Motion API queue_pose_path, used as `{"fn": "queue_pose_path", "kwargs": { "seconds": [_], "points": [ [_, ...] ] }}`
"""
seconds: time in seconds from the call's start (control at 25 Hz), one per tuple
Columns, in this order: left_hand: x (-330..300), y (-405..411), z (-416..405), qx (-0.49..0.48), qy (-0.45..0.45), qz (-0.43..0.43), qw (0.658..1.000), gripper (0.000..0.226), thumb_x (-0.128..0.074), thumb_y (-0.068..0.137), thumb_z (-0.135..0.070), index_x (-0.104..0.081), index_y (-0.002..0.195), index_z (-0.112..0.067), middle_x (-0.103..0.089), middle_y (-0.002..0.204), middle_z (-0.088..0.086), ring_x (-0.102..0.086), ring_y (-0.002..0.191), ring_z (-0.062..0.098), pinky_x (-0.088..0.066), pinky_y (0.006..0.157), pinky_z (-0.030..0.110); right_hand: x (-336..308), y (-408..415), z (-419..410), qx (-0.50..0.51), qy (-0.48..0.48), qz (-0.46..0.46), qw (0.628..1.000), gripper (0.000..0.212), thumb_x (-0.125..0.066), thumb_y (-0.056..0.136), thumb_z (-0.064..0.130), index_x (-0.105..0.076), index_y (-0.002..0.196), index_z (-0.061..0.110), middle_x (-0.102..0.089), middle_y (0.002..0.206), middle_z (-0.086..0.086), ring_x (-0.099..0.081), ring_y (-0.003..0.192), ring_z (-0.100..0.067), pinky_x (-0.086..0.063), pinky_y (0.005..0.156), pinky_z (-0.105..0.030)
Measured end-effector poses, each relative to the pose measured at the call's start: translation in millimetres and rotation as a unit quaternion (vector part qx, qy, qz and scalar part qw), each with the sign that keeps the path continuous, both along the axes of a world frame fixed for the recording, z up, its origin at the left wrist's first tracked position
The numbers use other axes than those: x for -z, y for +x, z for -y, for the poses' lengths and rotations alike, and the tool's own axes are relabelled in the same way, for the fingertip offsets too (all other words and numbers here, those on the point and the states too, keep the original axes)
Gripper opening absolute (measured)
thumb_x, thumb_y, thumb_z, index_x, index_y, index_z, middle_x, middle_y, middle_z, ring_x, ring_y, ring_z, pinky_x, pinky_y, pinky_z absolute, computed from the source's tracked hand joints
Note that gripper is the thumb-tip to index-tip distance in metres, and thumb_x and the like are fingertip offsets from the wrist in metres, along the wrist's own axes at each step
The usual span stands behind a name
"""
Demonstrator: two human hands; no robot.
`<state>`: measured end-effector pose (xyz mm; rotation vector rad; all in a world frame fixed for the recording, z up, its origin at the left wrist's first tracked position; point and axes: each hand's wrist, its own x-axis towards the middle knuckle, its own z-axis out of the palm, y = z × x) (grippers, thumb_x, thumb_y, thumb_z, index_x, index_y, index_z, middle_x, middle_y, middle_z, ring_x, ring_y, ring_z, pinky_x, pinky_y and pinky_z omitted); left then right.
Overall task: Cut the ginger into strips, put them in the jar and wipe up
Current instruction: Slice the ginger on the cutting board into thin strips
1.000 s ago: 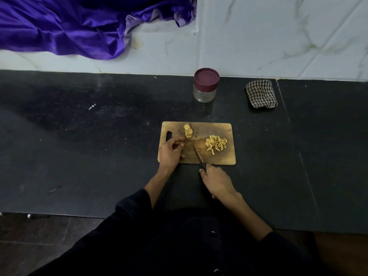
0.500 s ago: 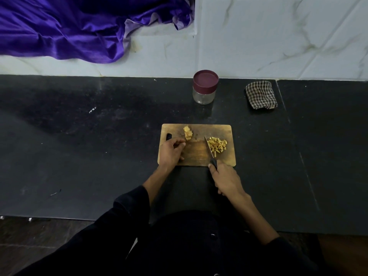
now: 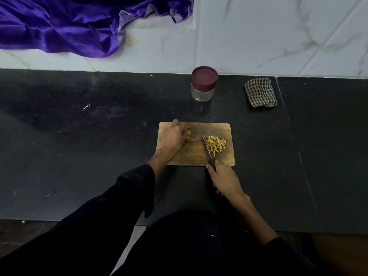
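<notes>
- Head view: my left hand (image 3: 172,136) curls over the uncut ginger pieces (image 3: 188,134) at the far left of the cutting board (image 3: 219,128).
- My right hand (image 3: 224,179) grips the knife (image 3: 207,149), its blade against the pile of ginger strips (image 3: 216,144).
- Lidded jar (image 3: 203,84) and checked cloth (image 3: 260,92) sit farther back on the dark surface (image 3: 99,146), well apart from my hands.
</notes>
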<state>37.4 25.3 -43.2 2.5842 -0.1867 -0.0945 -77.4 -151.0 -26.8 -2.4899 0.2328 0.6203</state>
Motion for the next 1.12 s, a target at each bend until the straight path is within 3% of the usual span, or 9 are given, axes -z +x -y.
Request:
{"fn": "queue_pose_path", "kwargs": {
  "seconds": [0.16, 0.32, 0.44, 0.56, 0.72, 0.88, 1.04, 1.12],
  "points": [
    [0, 6, 2, 0.011, 0.022, -0.019, 1.0, 0.032, -0.054, 0.094, -0.021, -0.058, 0.126, -0.02, -0.05, 0.115, 0.003, -0.06, 0.089, 0.017, -0.054, 0.077, 0.032, 0, 1, 0, -0.001, 0.002, -0.007, 1.0, 0.028, -0.04, 0.104, 0.04, -0.054, 0.109, 0.016, -0.068, 0.095, -0.008, -0.069, 0.084, -0.03, -0.058, 0.077, -0.051],
    [-4, 7, 1, 0.032, 0.004, -0.019, 0.999, 0.026, -0.059, 0.091, -0.018, -0.062, 0.117, -0.018, -0.049, 0.118, 0.001, -0.059, 0.089, 0.014, -0.055, 0.077, 0.03, 0, 1, -1, -0.007, 0.001, -0.002, 1.0, 0.027, -0.039, 0.104, 0.04, -0.053, 0.108, 0.017, -0.068, 0.094, -0.008, -0.069, 0.083, -0.03, -0.058, 0.077, -0.05],
    [-14, 3, 2, 0.02, -0.052, 0.005, 0.998, 0.013, -0.063, 0.088, -0.014, -0.066, 0.1, -0.017, -0.058, 0.108, -0.003, -0.06, 0.087, 0.009, -0.051, 0.073, 0.02, -1, 0, 0, -0.004, 0.008, 0.003, 1.0, 0.028, -0.04, 0.104, 0.04, -0.054, 0.111, 0.016, -0.068, 0.094, -0.009, -0.069, 0.083, -0.031, -0.058, 0.077, -0.051],
    [-17, -9, 1, -0.034, -0.179, -0.007, 0.983, 0.008, -0.069, 0.084, -0.014, -0.069, 0.092, -0.014, -0.069, 0.087, -0.005, -0.065, 0.077, 0.007, -0.052, 0.064, 0.017, -1, -1, 2, 0.004, 0.014, 0.003, 1.0, 0.03, -0.04, 0.104, 0.04, -0.054, 0.114, 0.016, -0.068, 0.096, -0.01, -0.069, 0.086, -0.032, -0.058, 0.077, -0.051],
    [-2, -35, 5, -0.063, -0.198, -0.016, 0.978, 0.012, -0.072, 0.082, -0.015, -0.071, 0.094, -0.014, -0.071, 0.091, -0.004, -0.063, 0.08, 0.001, -0.047, 0.069, 0.008, -2, -1, 1, 0.007, 0.015, -0.001, 1.0, 0.029, -0.04, 0.104, 0.041, -0.054, 0.113, 0.017, -0.068, 0.095, -0.01, -0.069, 0.083, -0.031, -0.058, 0.076, -0.051],
    [13, -57, 4, -0.014, -0.157, 0.015, 0.987, 0.016, -0.071, 0.081, -0.009, -0.07, 0.096, -0.017, -0.067, 0.098, -0.007, -0.059, 0.088, 0.0, -0.051, 0.083, 0.021, -2, -2, -1, 0.001, 0.008, -0.008, 1.0, 0.031, -0.04, 0.104, 0.042, -0.055, 0.113, 0.016, -0.068, 0.096, -0.01, -0.069, 0.085, -0.031, -0.058, 0.077, -0.052],
    [10, -61, -3, 0.014, -0.155, -0.025, 0.988, 0.036, -0.077, 0.075, -0.01, -0.064, 0.109, -0.012, -0.064, 0.108, 0.0, -0.056, 0.089, 0.001, -0.042, 0.079, 0.005, -3, -2, -2, -0.004, 0.0, -0.013, 1.0, 0.03, -0.039, 0.104, 0.042, -0.054, 0.112, 0.017, -0.068, 0.093, -0.009, -0.07, 0.084, -0.029, -0.058, 0.077, -0.051],
    [9, -61, -2, 0.002, -0.162, -0.039, 0.986, 0.04, -0.077, 0.076, -0.014, -0.062, 0.113, -0.012, -0.062, 0.107, -0.002, -0.054, 0.087, 0.001, -0.042, 0.075, 0.004, -2, -3, -2, -0.008, -0.003, -0.014, 1.0, 0.029, -0.039, 0.104, 0.042, -0.053, 0.113, 0.018, -0.069, 0.093, -0.009, -0.071, 0.08, -0.028, -0.059, 0.077, -0.05]
  ]
}}
